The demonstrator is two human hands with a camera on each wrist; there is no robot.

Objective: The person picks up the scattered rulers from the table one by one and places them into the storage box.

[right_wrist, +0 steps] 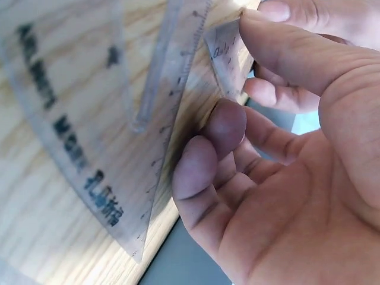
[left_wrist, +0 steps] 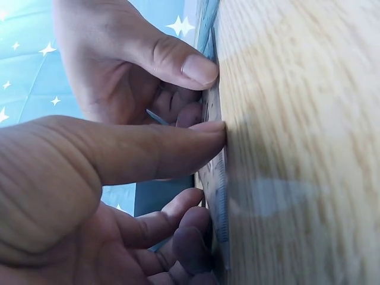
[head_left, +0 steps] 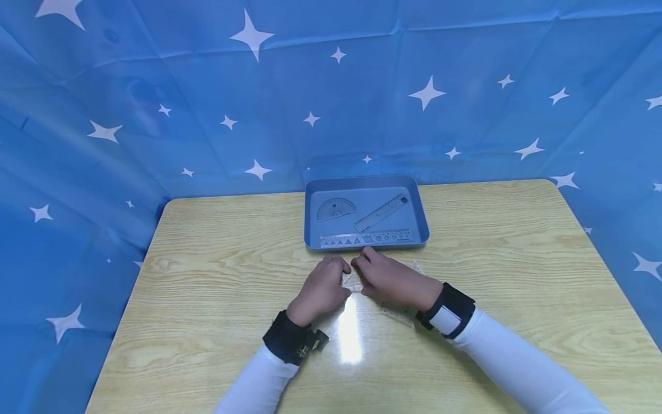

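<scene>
Just in front of the blue tray, both hands hold a small clear set square (head_left: pixel 353 287) with printed scale marks, low at the wooden tabletop. My left hand (head_left: pixel 323 287) grips its left part, thumb on the near edge and fingers on the far side, as the left wrist view shows. My right hand (head_left: pixel 385 279) pinches the right part between thumb and fingertips. The fingers cover much of the piece. Another, larger clear set square (right_wrist: pixel 133 127) with dark lettering lies on the table, partly under the right wrist.
The blue tray (head_left: pixel 425 230) stands at the table's back edge. In it lie a clear protractor (head_left: pixel 336 209), a short clear ruler (head_left: pixel 381 213) and a longer ruler with shape cut-outs (head_left: pixel 364 238). A blue star-patterned cloth (head_left: pixel 362 132) hangs behind the wooden table (head_left: pixel 222 287).
</scene>
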